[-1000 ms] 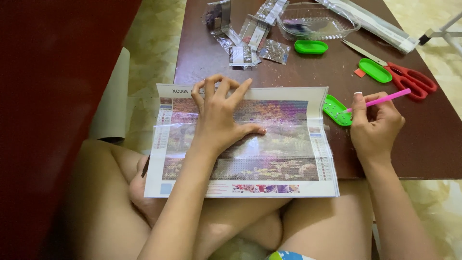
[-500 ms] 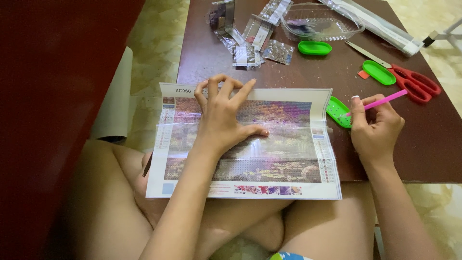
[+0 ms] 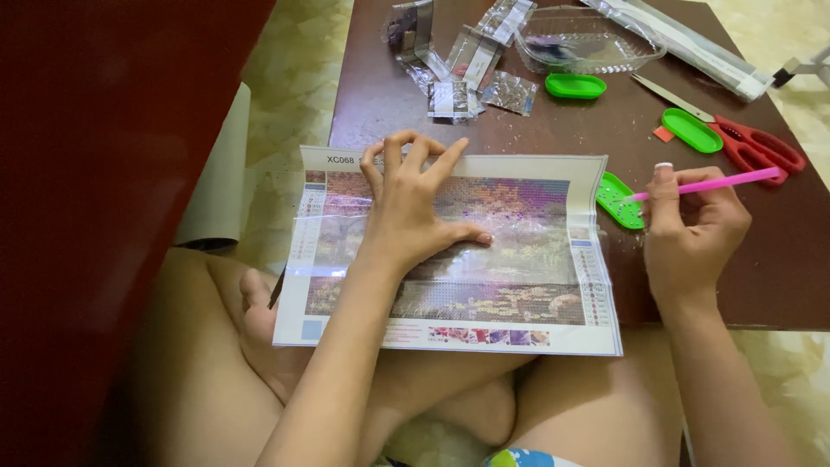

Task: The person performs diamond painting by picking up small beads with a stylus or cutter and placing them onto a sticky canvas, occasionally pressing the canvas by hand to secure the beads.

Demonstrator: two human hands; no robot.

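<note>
Left hand (image 3: pixel 413 207) spread flat on mosaic canvas (image 3: pixel 450 251) at worktop's near edge; right hand (image 3: pixel 692 229) pinching pink pen (image 3: pixel 705 183), tip now lifted just off green bead tray (image 3: pixel 620 201), perhaps loaded.

Left hand (image 3: pixel 413 206) splayed flat, right hand (image 3: pixel 692 227) pinching

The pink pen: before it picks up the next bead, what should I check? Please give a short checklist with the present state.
1. Pink pen held in right hand: ok.
2. Pen tip over the green bead tray: ok.
3. Beads in that tray: ok, small dots show.
4. Left hand pressing the canvas flat: ok.
5. Bead already on the tip: cannot tell.
</note>
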